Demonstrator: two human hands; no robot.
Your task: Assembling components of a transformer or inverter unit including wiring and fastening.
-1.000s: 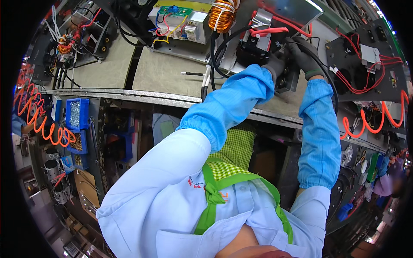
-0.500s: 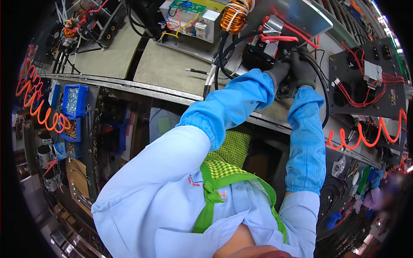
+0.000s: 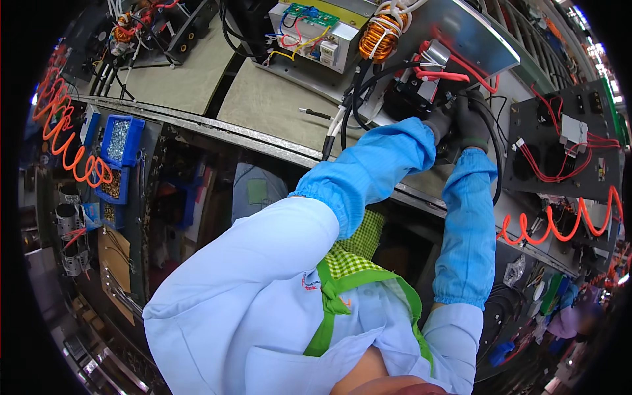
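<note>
Both my hands wear dark grey gloves and blue sleeve covers and meet at a black component [image 3: 411,99] under a tilted metal plate [image 3: 474,33]. My left hand [image 3: 438,123] presses against the component's right side, and the sleeve hides most of its fingers. Beside it, my right hand [image 3: 471,122] has its fingers curled around the same black part. A thick black cable [image 3: 495,158] loops down from there. Red wires [image 3: 454,69] run over the component. A copper coil [image 3: 382,36] sits just to its left.
A grey unit with a green circuit board [image 3: 316,29] stands on the bench mat [image 3: 276,105]. A black panel with red wires [image 3: 559,151] lies at right. Orange coiled hoses [image 3: 66,145] hang left and right, and blue bins of small parts [image 3: 118,141] sit at left.
Both hands have stayed on the black component. The view has shifted, so the bench and hands sit a little further right and lower in the picture.
</note>
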